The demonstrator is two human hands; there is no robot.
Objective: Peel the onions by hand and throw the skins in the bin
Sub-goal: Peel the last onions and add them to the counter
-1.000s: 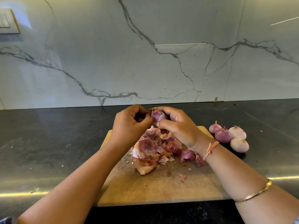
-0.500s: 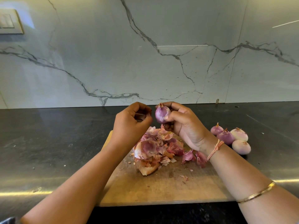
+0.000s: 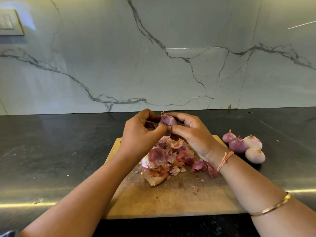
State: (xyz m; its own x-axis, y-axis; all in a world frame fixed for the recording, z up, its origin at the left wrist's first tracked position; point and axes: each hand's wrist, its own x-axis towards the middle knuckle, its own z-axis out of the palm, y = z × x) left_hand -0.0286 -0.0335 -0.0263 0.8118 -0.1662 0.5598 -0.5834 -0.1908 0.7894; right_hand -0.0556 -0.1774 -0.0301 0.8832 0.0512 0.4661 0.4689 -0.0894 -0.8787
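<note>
Above the far edge of the cutting board (image 3: 171,199): left hand (image 3: 140,132), fingers curled tight, thumb tip pinching at the base of the onion (image 3: 168,120); right hand (image 3: 191,134), fingers and thumb wrapped round the same onion, wrist bent inward. Heaped skins (image 3: 168,156) lie mid-board; four peeled onions (image 3: 244,146) sit just beside its right edge

One onion (image 3: 168,120) in left hand (image 3: 142,132) and right hand (image 3: 193,134)

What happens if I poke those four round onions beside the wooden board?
The four round purple-white peeled onions would probably roll, since they look rounded and sit loose on the flat dark countertop. Their smooth surfaces suggest they may be slippery. They touch, so one might nudge another.
</note>
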